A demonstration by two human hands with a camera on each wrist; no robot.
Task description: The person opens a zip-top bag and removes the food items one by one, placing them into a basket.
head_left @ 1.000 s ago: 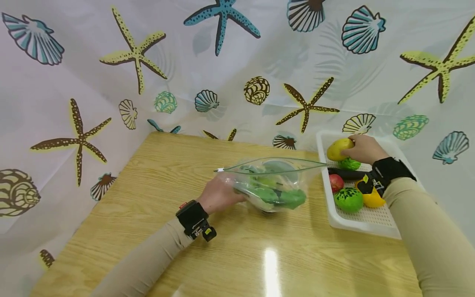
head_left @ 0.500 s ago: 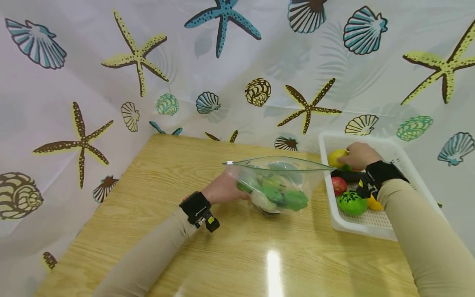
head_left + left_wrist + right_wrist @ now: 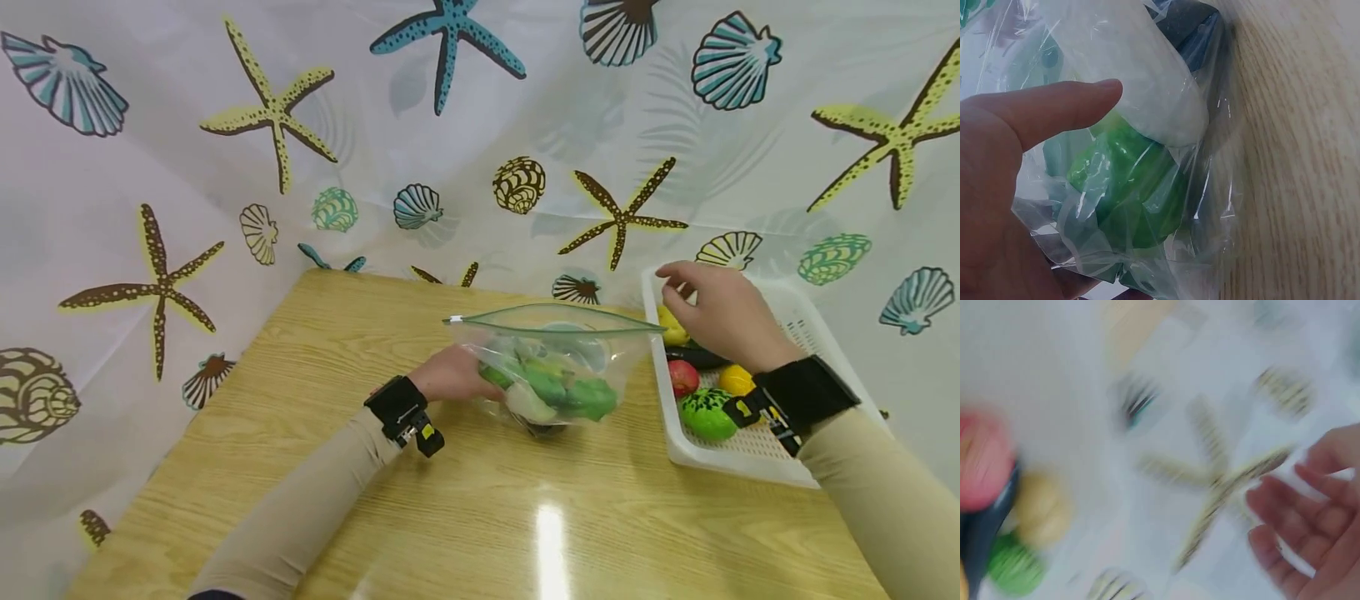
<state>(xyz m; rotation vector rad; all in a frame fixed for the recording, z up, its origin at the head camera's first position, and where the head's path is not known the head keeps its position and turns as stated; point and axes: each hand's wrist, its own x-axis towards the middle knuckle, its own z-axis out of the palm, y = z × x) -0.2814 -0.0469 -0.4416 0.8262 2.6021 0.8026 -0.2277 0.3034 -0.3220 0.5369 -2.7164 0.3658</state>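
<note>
On a wood-grain table (image 3: pixel 435 533), a clear zip-top bag (image 3: pixel 626 354) stands with its mouth parted, a white slider (image 3: pixel 455 319) at the left end, green produce (image 3: pixel 592 398) and a white elongated item (image 3: pixel 528 403) inside. A person's left hand (image 3: pixel 455 372) grasps the bag's left side, forearm reaching in from the lower left. The right hand (image 3: pixel 723 312) hangs over a white perforated basket (image 3: pixel 738 471), fingers loosely bent leftward and gripping nothing. Below it are a yellow fruit (image 3: pixel 672 329), an eggplant (image 3: pixel 693 357), a red apple (image 3: pixel 682 377), an orange fruit (image 3: pixel 737 380) and a mottled green fruit (image 3: pixel 708 414).

Only the left-wrist view shows the left thumb (image 3: pixel 1072 106) laid straight across the plastic, other fingers at the lower edge. The blurred right-wrist view reveals the right hand's palm side and a green item (image 3: pixel 1016 565) beside the yellow fruit, largely screened by that hand in the head view. Behind hangs a starfish-and-shell print cloth (image 3: pixel 465 142).
</note>
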